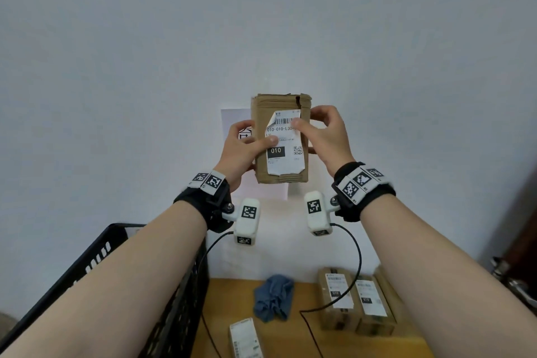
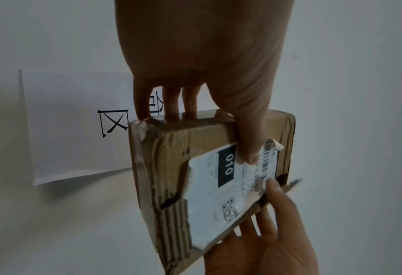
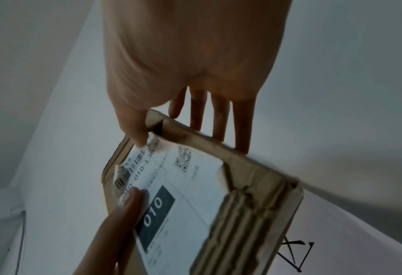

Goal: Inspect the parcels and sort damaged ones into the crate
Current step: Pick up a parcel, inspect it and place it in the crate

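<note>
1. A brown cardboard parcel with torn, crushed edges is held upright in the air in front of a pale wall, well above the wooden counter.
2. The left hand grips the parcel's left side, thumb pressed on the white shipping label and fingers curled behind.
3. The right hand grips the right side, thumb on the label's peeling barcode strip, fingers reaching behind the box.
4. A black slatted plastic crate stands at the near left.
5. On the counter lie a crumpled blue cloth, two labelled brown parcels side by side at the right, and another labelled parcel at the near edge.
6. A white paper sheet with printed characters hangs on the wall behind the held parcel.
</note>
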### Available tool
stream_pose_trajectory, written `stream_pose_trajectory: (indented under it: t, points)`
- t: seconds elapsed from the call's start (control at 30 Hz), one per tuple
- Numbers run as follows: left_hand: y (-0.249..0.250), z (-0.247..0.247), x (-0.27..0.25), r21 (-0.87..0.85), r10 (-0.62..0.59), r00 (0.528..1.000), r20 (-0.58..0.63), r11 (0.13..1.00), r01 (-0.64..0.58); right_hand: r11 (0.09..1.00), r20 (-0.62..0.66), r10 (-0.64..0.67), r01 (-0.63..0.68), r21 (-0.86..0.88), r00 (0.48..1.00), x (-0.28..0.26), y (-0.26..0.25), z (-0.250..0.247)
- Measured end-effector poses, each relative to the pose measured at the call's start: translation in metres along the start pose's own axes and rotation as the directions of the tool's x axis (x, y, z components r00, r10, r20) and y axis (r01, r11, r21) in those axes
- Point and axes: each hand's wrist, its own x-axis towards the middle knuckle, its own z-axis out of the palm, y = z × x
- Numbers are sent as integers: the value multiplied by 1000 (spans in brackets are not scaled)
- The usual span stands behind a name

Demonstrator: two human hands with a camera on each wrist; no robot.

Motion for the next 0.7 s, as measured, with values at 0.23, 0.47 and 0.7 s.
stream_pose_trajectory:
  t: [0.23,0.47,0.7]
  points:
    - [5,-6,-1,-12,-22,1000,-1,1000,22,988,20,55,-57,144,998,-4,-4,-4]
    - [4,-6,-4,-18,-42,998,-53,999,41,1000,11,4,-4,16,1000,-8,2,-1]
    - [6,1,2,-10,-29,989,-144,1000,28,994,143,105,-99,-43,984,-9,6,2]
